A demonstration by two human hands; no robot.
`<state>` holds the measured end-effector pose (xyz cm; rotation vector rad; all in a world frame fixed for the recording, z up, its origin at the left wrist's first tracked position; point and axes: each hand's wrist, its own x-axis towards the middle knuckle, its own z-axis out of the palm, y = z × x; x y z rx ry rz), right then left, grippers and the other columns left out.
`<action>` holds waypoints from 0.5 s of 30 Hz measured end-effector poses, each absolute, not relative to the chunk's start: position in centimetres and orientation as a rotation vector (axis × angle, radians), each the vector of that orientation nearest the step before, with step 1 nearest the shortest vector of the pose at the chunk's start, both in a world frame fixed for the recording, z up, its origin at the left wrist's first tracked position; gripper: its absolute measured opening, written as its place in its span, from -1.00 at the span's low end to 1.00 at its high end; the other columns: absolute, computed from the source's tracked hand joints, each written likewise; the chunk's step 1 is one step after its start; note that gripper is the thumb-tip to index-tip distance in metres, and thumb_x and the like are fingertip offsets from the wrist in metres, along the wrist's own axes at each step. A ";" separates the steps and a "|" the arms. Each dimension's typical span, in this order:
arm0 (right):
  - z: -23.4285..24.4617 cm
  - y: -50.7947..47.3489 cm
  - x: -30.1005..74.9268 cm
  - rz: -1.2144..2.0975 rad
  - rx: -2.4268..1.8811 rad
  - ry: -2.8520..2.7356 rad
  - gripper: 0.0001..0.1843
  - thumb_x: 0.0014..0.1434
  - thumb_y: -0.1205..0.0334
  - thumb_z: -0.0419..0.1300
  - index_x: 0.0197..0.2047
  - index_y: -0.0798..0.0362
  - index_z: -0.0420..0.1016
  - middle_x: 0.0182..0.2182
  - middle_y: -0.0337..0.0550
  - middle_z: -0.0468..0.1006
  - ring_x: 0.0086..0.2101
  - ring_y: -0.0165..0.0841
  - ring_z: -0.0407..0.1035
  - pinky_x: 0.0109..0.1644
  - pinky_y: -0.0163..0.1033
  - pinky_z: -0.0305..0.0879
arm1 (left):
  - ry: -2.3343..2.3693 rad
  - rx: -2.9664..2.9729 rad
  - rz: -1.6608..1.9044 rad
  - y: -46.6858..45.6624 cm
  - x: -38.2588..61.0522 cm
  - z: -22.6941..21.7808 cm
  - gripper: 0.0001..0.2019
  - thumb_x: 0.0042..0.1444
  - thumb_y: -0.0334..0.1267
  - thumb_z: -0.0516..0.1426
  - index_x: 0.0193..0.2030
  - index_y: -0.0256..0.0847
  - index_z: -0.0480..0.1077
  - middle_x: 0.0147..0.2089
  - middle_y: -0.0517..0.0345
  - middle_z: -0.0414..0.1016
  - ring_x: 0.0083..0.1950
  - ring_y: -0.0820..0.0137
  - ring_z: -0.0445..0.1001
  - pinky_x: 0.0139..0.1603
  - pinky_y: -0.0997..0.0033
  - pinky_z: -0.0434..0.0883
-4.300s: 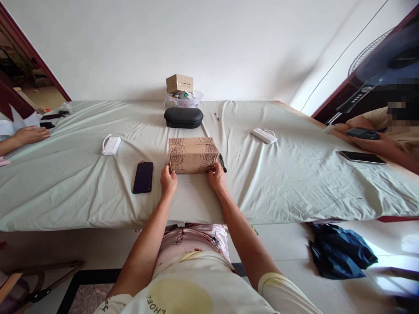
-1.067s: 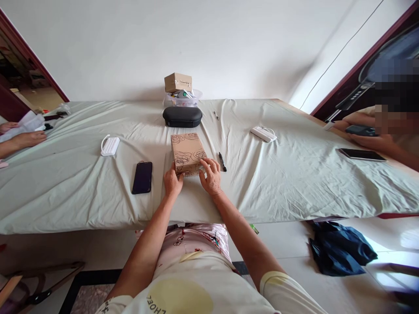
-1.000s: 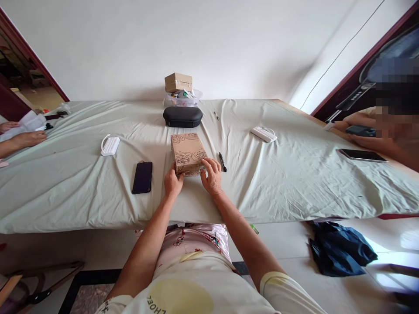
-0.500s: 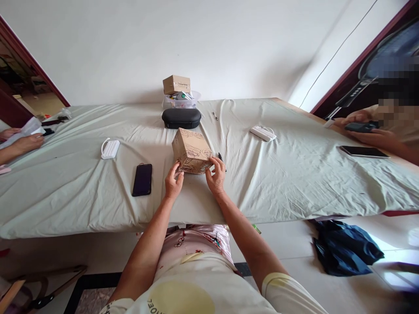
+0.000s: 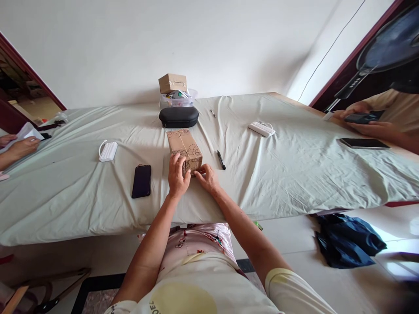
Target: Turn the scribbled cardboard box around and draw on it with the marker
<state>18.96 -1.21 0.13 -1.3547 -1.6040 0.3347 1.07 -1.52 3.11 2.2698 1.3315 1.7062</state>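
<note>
A brown cardboard box [image 5: 183, 141] with dark scribbled lines and a seam along its top lies on the cloth-covered table in front of me. My left hand [image 5: 177, 175] grips its near left corner, fingers over the left side and top edge, thumb at the near face. At the lower near right corner, my right hand [image 5: 207, 178] has its thumb against the bottom edge and its fingers by the right side. A black marker pen [image 5: 221, 160] lies to the right of the box. Left of my left hand is a dark smartphone [image 5: 141, 181], lying flat.
Behind the box are a black zip case [image 5: 178, 117] and a plastic tub [image 5: 178, 101] with a small carton [image 5: 173, 83] on top. White power banks [image 5: 108, 151] [image 5: 262, 128] lie on both sides. Other people's hands [image 5: 24, 147] [image 5: 369, 124] hold things at both table ends.
The box has been turned over, so a face with a seam is now on top and it looks lower and narrower. Both hands have shifted with it, and the pen is uncovered.
</note>
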 end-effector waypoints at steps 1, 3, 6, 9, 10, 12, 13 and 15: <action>0.0 -1.2 18.9 0.351 -1.368 -1.618 -0.60 0.30 -0.21 0.21 -0.24 -0.03 0.34 -0.26 -0.13 0.57 -0.29 -0.28 0.51 -0.18 -0.19 0.42 | 1.348 2.283 1.704 -1.5 1.4 3.1 -0.53 0.40 -0.12 0.07 0.36 -0.27 0.29 0.49 -0.29 0.24 0.62 0.00 0.05 0.58 -0.15 0.12; -0.1 -1.2 18.9 0.361 -1.380 -1.621 -0.60 0.31 -0.22 0.19 -0.25 -0.04 0.33 -0.27 -0.13 0.57 -0.28 -0.28 0.52 -0.17 -0.20 0.42 | 1.363 2.291 1.736 -1.4 1.7 3.0 -0.54 0.41 -0.13 0.06 0.35 -0.29 0.29 0.48 -0.32 0.24 0.62 0.00 0.04 0.58 -0.14 0.13; 0.1 -1.2 18.8 0.365 -1.373 -1.607 -0.58 0.32 -0.24 0.16 -0.26 -0.05 0.34 -0.30 -0.14 0.57 -0.29 -0.29 0.51 -0.18 -0.21 0.43 | 1.362 2.299 1.749 -1.1 1.3 2.7 -0.56 0.42 -0.14 0.03 0.34 -0.29 0.31 0.47 -0.32 0.27 0.62 0.01 0.04 0.58 -0.14 0.12; 0.4 -1.2 18.7 0.355 -1.345 -1.590 -0.56 0.34 -0.27 0.14 -0.19 -0.04 0.41 -0.25 -0.11 0.60 -0.29 -0.29 0.52 -0.17 -0.19 0.45 | 1.369 2.280 1.718 -1.0 0.6 2.2 -0.56 0.42 -0.12 0.03 0.33 -0.27 0.33 0.46 -0.30 0.28 0.62 0.02 0.05 0.58 -0.14 0.12; 0.5 -1.2 18.7 0.349 -1.332 -1.582 -0.54 0.34 -0.28 0.13 -0.14 -0.03 0.43 -0.21 -0.09 0.61 -0.29 -0.29 0.52 -0.17 -0.18 0.46 | 1.366 2.269 1.716 -0.9 0.4 2.1 -0.56 0.43 -0.11 0.02 0.33 -0.26 0.33 0.47 -0.30 0.27 0.62 0.02 0.07 0.58 -0.13 0.12; 0.6 -1.2 18.6 0.342 -1.313 -1.566 -0.51 0.33 -0.29 0.13 -0.03 -0.02 0.45 -0.15 -0.06 0.62 -0.31 -0.30 0.52 -0.17 -0.17 0.47 | 1.360 2.245 1.729 -1.0 0.3 1.7 -0.55 0.44 -0.10 0.01 0.34 -0.25 0.32 0.50 -0.31 0.22 0.61 0.03 0.09 0.57 -0.09 0.15; 0.7 -1.2 18.7 0.346 -1.308 -1.566 -0.50 0.33 -0.29 0.14 -0.01 -0.01 0.46 -0.15 -0.06 0.62 -0.32 -0.31 0.52 -0.19 -0.18 0.48 | 1.358 2.230 1.740 -1.1 0.3 1.4 -0.54 0.44 -0.09 0.00 0.36 -0.25 0.31 0.52 -0.32 0.18 0.61 0.04 0.09 0.56 -0.07 0.17; 0.8 -1.3 18.7 0.376 -1.287 -1.598 -0.51 0.32 -0.27 0.15 -0.01 -0.01 0.47 -0.17 -0.06 0.62 -0.35 -0.33 0.51 -0.24 -0.21 0.47 | 1.359 2.192 1.750 -1.2 0.3 0.9 -0.49 0.44 -0.04 0.02 0.40 -0.25 0.27 0.56 -0.36 0.08 0.62 0.02 0.07 0.55 -0.05 0.18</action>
